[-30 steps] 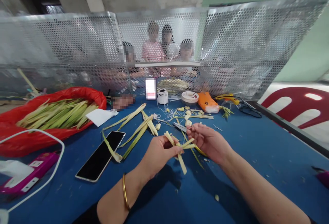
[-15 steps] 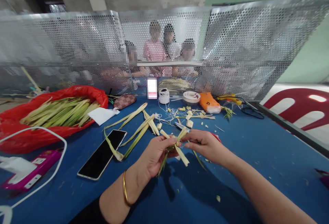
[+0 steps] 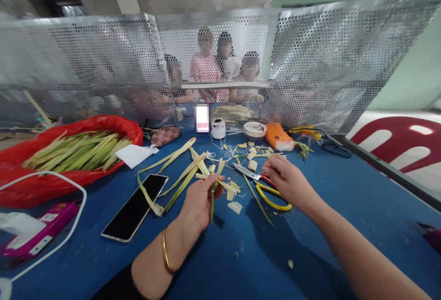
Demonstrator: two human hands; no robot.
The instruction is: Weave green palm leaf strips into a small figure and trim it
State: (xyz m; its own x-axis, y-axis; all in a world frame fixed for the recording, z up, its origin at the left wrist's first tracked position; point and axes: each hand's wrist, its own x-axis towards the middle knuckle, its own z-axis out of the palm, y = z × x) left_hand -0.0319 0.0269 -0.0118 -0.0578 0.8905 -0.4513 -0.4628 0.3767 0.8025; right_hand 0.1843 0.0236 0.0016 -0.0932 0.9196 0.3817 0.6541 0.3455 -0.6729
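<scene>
My left hand (image 3: 199, 204) is closed round a small bundle of folded pale leaf strips (image 3: 215, 181), held upright just above the blue table (image 3: 344, 208). My right hand (image 3: 286, 179) reaches down onto the scissors (image 3: 265, 189), which have a red and a yellow handle loop and lie on the table with the blades pointing left. Its fingers curl over the red handle near the pivot. Cut leaf bits (image 3: 235, 206) lie between the two hands.
A black phone (image 3: 135, 206) lies to the left, beside long leaf strips (image 3: 182, 171). A red bag of green leaves (image 3: 74, 153) sits far left. A thread spool (image 3: 218, 129), a tape roll (image 3: 254, 130) and an orange tool (image 3: 279, 137) stand by the perforated metal screen (image 3: 310, 61), with people behind it.
My right hand let go of the leaf piece and moved right to the scissors. The left hand kept the bundle and turned it upright.
</scene>
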